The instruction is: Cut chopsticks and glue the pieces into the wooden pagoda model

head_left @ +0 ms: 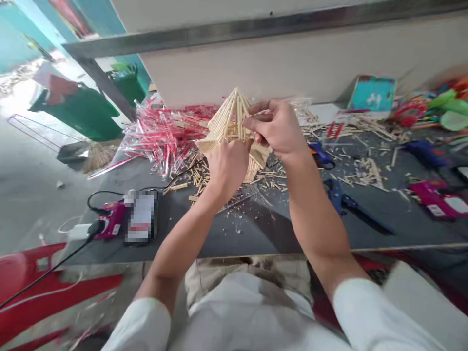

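A pointed model built of pale wooden sticks (226,117) rises above the middle of the table, with flared stick panels round its base. My left hand (229,163) is closed round its lower front, the back of the hand towards me. At the right slope of the peak, my right hand (276,127) pinches with thumb and fingers at a thin wooden stick; the fingers partly cover it. Short cut stick pieces (199,178) lie under and around the model. A blue hand tool (320,155), perhaps a glue gun, lies beyond my right forearm.
Red-and-clear plastic packets (168,131) are heaped at the back left. Left front are a phone (142,217) and a magenta power box (112,220) with cables. To the right lie a blue-handled cutter (351,204), another magenta box (438,199) and scattered sticks (369,173). A wall stands behind.
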Demonstrator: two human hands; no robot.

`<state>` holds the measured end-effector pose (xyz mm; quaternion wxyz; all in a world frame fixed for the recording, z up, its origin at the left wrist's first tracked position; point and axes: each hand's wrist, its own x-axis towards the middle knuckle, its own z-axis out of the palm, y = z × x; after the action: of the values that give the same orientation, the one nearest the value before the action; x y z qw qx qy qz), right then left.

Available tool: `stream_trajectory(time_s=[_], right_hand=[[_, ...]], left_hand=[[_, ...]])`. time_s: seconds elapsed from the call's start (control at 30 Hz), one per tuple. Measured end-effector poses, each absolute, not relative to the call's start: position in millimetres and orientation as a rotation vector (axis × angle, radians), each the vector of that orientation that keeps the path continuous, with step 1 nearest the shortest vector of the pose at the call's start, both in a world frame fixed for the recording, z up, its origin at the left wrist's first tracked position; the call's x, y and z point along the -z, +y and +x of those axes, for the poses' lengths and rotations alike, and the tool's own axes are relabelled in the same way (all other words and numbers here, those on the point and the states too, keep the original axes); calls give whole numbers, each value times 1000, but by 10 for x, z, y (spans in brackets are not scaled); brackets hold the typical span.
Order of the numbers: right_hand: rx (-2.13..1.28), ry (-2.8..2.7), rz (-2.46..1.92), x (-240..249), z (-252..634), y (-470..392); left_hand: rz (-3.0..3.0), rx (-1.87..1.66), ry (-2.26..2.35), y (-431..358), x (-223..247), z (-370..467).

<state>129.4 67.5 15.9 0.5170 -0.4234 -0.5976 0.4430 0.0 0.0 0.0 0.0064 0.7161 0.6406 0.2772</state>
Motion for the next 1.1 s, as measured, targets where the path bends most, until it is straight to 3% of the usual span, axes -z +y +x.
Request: stream_trajectory(time_s=[0.13, 0.37, 1.1], right_hand=[[-1079, -1413, -994, -148, 1297, 687], [-1091, -1395, -1006, -107, 1273, 738], [-1102, -1407, -979, -67, 1287, 793]], left_hand=[[2149, -941, 1733, 15, 24, -128], [1437, -1228, 1291, -46, 218, -36], [1341, -1308, 1325, -71, 242, 132]])
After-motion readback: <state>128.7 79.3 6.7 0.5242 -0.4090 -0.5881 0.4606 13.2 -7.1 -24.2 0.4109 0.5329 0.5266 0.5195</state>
